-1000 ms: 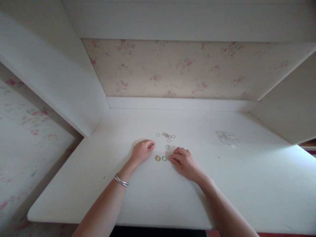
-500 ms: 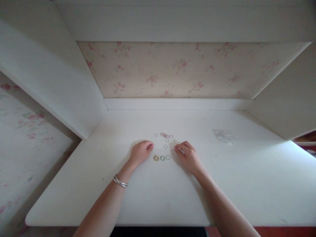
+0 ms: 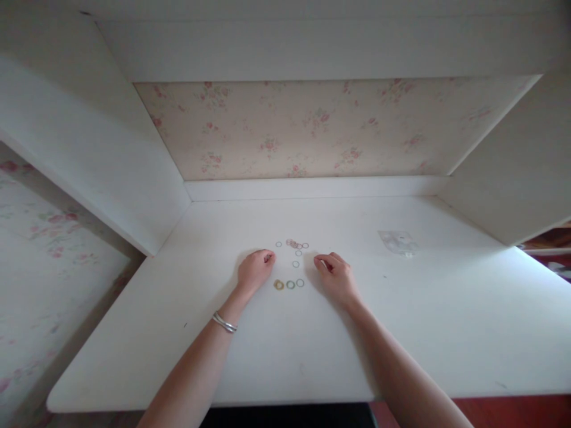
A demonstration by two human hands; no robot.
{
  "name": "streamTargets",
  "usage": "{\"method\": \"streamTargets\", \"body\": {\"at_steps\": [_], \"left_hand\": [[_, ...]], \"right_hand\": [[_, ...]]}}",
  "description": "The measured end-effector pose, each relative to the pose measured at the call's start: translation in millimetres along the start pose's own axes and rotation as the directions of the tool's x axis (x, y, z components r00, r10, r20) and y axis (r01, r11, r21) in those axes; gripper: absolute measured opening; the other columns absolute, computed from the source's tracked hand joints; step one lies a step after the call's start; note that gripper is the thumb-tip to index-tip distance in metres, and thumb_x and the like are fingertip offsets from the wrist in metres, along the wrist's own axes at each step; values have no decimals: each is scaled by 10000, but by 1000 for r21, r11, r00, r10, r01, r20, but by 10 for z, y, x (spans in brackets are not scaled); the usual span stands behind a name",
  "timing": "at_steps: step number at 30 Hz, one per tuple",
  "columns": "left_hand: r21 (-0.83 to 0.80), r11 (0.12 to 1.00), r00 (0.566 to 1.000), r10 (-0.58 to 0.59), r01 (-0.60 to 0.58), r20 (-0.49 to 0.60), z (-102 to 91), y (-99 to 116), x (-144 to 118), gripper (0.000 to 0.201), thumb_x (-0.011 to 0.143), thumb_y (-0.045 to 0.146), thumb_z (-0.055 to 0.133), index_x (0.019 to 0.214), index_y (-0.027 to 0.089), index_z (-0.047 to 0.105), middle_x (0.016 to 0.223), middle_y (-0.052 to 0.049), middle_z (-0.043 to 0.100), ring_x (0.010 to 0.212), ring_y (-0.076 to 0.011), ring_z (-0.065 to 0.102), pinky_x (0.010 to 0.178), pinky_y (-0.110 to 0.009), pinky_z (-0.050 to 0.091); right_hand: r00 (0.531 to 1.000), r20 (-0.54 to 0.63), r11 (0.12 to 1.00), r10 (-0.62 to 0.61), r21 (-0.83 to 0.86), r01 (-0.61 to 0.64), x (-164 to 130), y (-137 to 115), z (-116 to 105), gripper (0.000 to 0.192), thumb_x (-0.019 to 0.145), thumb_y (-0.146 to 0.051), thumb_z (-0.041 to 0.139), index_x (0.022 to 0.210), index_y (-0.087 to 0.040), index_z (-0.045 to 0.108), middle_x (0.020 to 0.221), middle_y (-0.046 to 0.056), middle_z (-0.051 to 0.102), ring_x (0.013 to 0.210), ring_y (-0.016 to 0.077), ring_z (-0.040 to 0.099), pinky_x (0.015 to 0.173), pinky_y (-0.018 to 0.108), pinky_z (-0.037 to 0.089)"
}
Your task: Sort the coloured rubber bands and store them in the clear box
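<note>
Three rings (image 3: 289, 284) are laid in a short row on the desk (image 3: 276, 356), its long axis running left to right. The row is placed between the two hands, slightly nearer the person than the fingertips. The yellow ring (image 3: 279, 285) at the left end is just beside the left hand (image 3: 254, 270), which is the nearer hand. The right hand (image 3: 335, 276) is set a little further off. Both hands are rested on the desk with fingers curled in; whether anything is pinched cannot be told. One single ring (image 3: 295, 264) is placed beyond the row, and a loose cluster (image 3: 294, 244) further back. A clear bag (image 3: 397, 242) is positioned well to the right.
</note>
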State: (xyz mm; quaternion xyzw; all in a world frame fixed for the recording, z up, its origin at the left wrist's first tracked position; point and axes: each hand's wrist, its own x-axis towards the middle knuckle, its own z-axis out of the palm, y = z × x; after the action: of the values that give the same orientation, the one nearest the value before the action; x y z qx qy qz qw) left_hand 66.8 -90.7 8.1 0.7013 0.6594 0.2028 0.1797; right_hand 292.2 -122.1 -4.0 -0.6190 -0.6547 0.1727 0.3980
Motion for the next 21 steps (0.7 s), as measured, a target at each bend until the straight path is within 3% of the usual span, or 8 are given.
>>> {"method": "streamTargets", "body": {"at_steps": [7,14,17,21], "left_hand": [[69,998,1000,-11,12,-24,82,231,249,266,848,391,498,1040,269,635,955,-30,695,839,-173,619,708,-258,431],[130,989,998,60,-63,34,101,164,222,217,862,348,467,901,260,661,936,-24,698,814,-178,626,676,-264,430],[46,991,989,125,-129,80,79,154,141,207,856,333,480,876,238,663,920,-30,699,825,-172,630,703,-255,441],[-198,949,949,276,-245,151,-2,244,16,203,859,334,488,903,219,650,911,-20,699,845,-144,632,746,-216,452]], "right_hand": [[1000,-2,999,28,33,-28,27,32,-17,298,833,-390,453,835,-217,695,657,-6,520,597,126,490,596,252,364],[999,19,998,32,55,-33,38,46,-9,262,831,-356,461,847,-232,691,683,-10,525,609,119,492,604,246,362],[999,23,998,28,51,-29,41,35,-16,255,832,-341,459,850,-238,692,688,-12,526,617,116,494,613,244,360],[999,30,998,38,43,-39,38,18,-26,261,836,-353,458,850,-236,691,689,-13,528,612,113,491,614,243,359]]}}
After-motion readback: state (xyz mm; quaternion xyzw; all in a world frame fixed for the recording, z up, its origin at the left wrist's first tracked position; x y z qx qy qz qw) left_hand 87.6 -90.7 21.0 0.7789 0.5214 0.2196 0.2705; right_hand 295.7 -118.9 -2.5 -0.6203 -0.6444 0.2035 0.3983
